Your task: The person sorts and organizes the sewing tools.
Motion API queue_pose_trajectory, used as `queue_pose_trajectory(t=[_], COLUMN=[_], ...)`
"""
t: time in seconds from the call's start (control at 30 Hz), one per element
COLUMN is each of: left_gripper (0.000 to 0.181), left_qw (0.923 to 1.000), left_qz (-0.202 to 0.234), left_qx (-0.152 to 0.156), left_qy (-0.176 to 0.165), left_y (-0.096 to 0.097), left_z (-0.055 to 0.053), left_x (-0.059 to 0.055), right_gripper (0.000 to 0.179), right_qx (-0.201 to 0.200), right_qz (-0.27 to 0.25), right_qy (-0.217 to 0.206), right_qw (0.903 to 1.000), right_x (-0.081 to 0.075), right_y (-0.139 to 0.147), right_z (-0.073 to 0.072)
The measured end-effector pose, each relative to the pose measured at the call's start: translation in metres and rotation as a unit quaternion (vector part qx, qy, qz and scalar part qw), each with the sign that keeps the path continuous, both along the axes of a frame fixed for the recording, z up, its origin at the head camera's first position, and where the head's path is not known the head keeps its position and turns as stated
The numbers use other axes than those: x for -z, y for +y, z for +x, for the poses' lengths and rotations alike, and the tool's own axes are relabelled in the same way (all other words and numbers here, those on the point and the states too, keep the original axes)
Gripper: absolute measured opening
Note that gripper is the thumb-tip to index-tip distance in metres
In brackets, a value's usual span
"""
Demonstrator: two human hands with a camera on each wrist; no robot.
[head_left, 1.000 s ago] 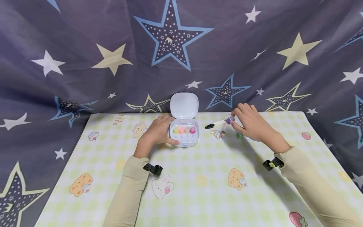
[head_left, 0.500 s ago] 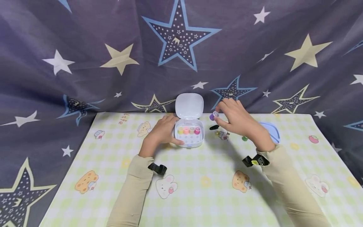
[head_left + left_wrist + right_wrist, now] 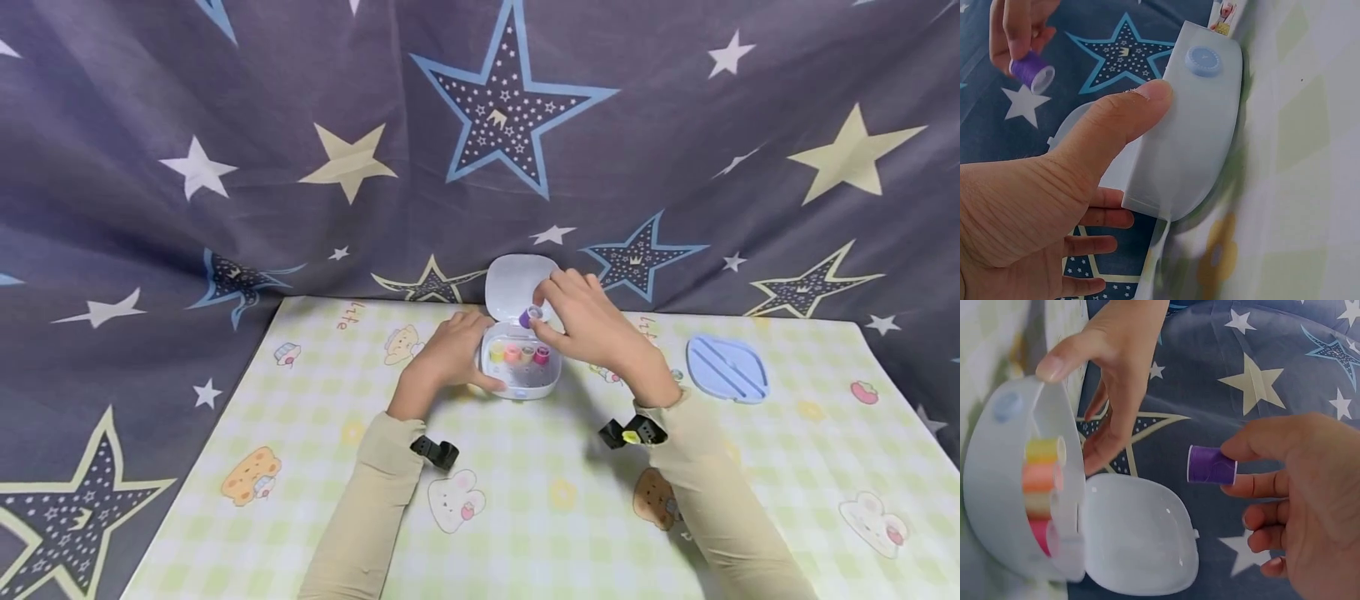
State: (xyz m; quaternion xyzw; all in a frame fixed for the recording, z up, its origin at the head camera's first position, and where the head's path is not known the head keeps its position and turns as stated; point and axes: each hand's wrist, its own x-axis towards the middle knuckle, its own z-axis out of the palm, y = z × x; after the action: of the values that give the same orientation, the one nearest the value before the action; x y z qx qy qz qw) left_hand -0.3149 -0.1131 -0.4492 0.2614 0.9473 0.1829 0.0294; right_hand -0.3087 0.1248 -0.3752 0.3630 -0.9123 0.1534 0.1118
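My right hand (image 3: 596,325) pinches a purple thread spool (image 3: 1211,465) between thumb and fingertips, raised in front of the upright lid (image 3: 1141,534) of a white sewing box (image 3: 522,392). Inside the box a row of spools stands: a yellow spool (image 3: 1044,450), a peach spool (image 3: 1041,477), a beige spool (image 3: 1040,504) and a magenta spool (image 3: 1044,536). At the box's left side my left hand (image 3: 453,354) holds it, the thumb (image 3: 1155,92) on the front rim and the fingers at the side and back. A blue round catch (image 3: 1204,61) shows on the front wall.
A blue tray (image 3: 727,369) with slots lies on the checked tablecloth (image 3: 525,533) to the right. Beside it a small object (image 3: 677,374) is partly hidden by my right wrist. A dark star-patterned curtain (image 3: 345,100) hangs behind the table.
My right hand has lifted the purple spool off the table at the right and carried it left to the box. The left hand keeps its hold. The blue tray has come into view.
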Motion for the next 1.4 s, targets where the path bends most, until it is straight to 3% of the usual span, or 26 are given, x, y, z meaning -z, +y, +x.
queue_pose_trajectory(t=[0.23, 0.53, 0.83, 1.4], left_gripper=[0.103, 0.104, 0.103, 0.106], left_qw=[1.0000, 0.9999, 0.9999, 0.9997], left_qz=[-0.004, -0.012, -0.015, -0.022], left_qx=[0.004, -0.004, -0.005, -0.007], left_qy=[0.005, 0.009, 0.003, -0.007], left_y=[0.002, -0.002, 0.000, -0.002], left_z=[-0.002, -0.002, -0.001, -0.001], left_x=[0.005, 0.005, 0.003, 0.004], right_gripper=[0.024, 0.023, 0.023, 0.021], right_qx=[-0.005, -0.014, -0.030, -0.028], right_qz=[-0.006, -0.008, 0.013, 0.061], right_qy=[-0.007, -0.008, 0.005, -0.022], right_qw=[0.9999, 0.9998, 0.9994, 0.9975], right_x=[0.013, 0.019, 0.028, 0.045], right_y=[-0.009, -0.016, -0.022, -0.030], right_z=[-0.002, -0.001, 0.001, 0.000])
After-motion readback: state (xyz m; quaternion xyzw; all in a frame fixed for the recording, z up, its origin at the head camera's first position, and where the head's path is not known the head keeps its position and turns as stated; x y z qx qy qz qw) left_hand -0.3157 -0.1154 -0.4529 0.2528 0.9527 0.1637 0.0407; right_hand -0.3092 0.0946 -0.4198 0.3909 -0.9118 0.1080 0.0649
